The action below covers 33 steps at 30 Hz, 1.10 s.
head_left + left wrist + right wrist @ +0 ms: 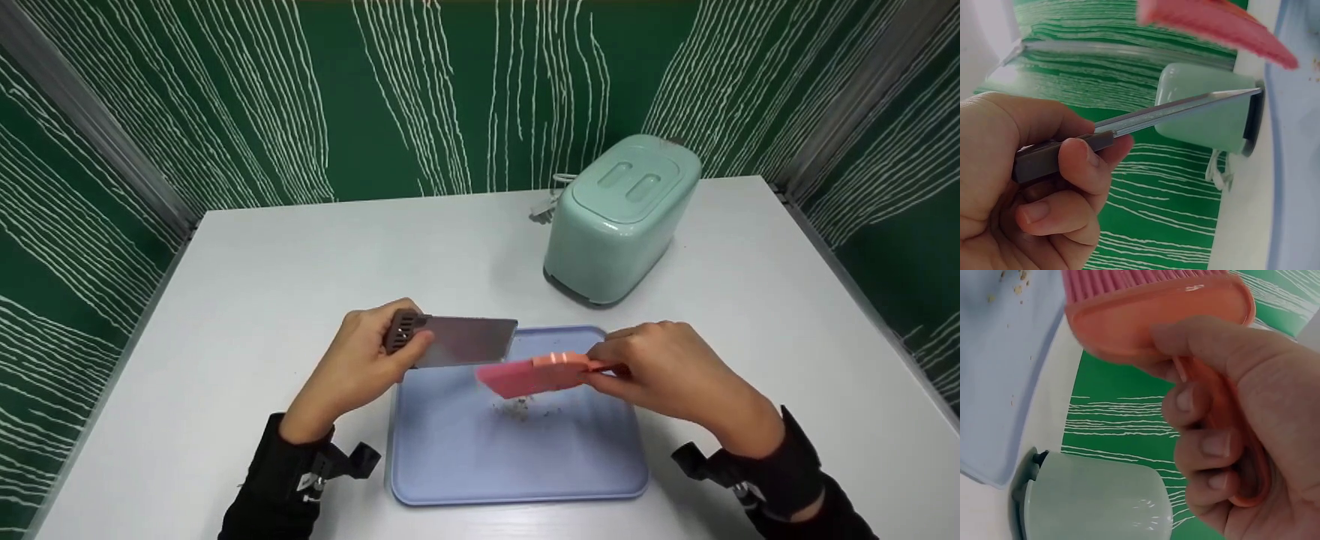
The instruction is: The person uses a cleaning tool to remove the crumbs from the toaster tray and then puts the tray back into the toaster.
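My left hand point(360, 360) grips the brown end of a thin metal crumb tray point(469, 341), thumb on one side and fingers curled round the other. The left wrist view shows this metal tray point(1168, 112) nearly edge-on. In my right hand point(667, 367) is an orange brush point(1157, 318) with pink bristles, its looped handle wrapped by my fingers. The bristles point(510, 379) hang just beside the crumb tray's lower right corner, above a blue tray point(457, 465). Pale crumbs point(517, 409) lie scattered on the blue tray, beneath the brush.
A mint-green toaster point(622, 217) stands at the back right of the white table point(300, 277), a lid over its top. Its white cord and plug point(546, 206) lie behind it on the left. Green walls point(390, 97) with white streaks enclose the table.
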Tool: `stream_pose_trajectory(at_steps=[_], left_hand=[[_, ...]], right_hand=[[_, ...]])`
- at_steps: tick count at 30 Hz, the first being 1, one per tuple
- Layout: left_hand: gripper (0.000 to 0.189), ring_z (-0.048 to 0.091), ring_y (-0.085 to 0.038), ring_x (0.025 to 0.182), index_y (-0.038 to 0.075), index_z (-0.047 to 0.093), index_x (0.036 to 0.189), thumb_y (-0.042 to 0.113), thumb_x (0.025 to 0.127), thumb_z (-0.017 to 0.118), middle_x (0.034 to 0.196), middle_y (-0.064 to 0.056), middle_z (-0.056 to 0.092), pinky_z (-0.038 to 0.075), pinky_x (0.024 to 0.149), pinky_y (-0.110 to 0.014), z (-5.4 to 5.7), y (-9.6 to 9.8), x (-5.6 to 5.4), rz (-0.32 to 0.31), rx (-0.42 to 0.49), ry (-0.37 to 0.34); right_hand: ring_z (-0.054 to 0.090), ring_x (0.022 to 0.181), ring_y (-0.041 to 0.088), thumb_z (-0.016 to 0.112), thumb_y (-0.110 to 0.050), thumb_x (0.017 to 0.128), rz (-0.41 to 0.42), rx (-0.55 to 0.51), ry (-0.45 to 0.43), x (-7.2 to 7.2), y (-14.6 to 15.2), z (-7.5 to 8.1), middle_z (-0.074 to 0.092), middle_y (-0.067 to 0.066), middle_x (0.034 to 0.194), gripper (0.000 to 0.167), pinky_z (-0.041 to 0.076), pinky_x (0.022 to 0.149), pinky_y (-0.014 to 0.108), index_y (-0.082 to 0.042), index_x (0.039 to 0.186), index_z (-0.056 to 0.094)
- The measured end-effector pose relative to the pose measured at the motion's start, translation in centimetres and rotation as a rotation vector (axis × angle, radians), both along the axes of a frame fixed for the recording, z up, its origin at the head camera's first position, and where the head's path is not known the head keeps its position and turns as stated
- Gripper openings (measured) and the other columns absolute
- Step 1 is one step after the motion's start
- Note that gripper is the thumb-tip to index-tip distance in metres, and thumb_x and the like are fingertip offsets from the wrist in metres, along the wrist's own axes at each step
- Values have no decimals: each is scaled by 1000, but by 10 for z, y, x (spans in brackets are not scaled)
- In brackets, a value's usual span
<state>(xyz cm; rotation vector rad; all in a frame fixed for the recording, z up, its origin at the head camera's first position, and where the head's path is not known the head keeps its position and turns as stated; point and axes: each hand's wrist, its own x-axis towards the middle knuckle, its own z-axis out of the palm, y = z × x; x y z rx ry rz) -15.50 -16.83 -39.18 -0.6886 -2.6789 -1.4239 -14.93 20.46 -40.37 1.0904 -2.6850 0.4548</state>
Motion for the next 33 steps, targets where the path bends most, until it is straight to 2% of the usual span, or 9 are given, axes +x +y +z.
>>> stream_pose_trajectory(at_steps=[4,7,12,16,20,23,29,33], left_hand=[[6,62,-9,52,11,70,99,15,102,74,73,-3,63,54,49,-28,0,0,-1,50,29,68],[6,63,-9,53,10,71,101,15,102,74,75,-4,66,55,49,-28,0,0,-1,81,42,97],[6,63,-9,53,10,70,100,14,102,74,75,-4,66,54,49,-27,0,1,-1,91,44,117],[6,62,-8,54,10,71,101,15,102,74,75,-4,66,52,49,-26,-1,2,-1,83,38,127],[6,60,-8,55,10,71,100,14,101,74,75,-2,66,49,50,-25,-2,2,-2,80,26,151],[6,58,-8,57,9,71,100,14,101,75,75,0,64,47,52,-24,-3,3,-2,82,13,177],[6,55,-8,60,9,70,98,13,100,74,75,2,64,44,55,-24,-2,4,-3,71,1,225],[7,51,-7,59,9,70,96,13,101,73,73,3,61,41,54,-23,-3,5,-2,58,-17,256]], right_hand=[[31,54,-7,83,-29,96,30,-67,-146,-5,3,-3,36,-20,58,38,27,53,17,-25,68,58],[31,53,-7,78,-30,100,32,-107,-244,-8,2,-6,35,-20,58,37,26,52,17,-24,70,59],[35,55,-4,72,-31,105,4,-159,-370,-12,1,-9,41,-19,61,34,29,52,18,-22,73,65],[39,57,-1,67,-33,108,-44,-169,-428,-14,0,-8,45,-16,63,30,33,55,20,-21,81,73],[47,62,2,63,-34,110,-88,-172,-488,-15,1,-7,63,-13,70,31,39,58,22,-20,88,80],[52,62,4,60,-34,111,-117,-177,-520,-15,3,-5,71,-9,75,35,43,58,24,-18,87,80],[50,55,6,56,-36,112,-181,-174,-573,-15,5,-3,56,-10,60,43,38,54,24,-18,77,74],[47,53,6,56,-37,112,-176,-139,-606,-14,5,-2,54,-10,58,45,36,53,24,-16,76,73]])
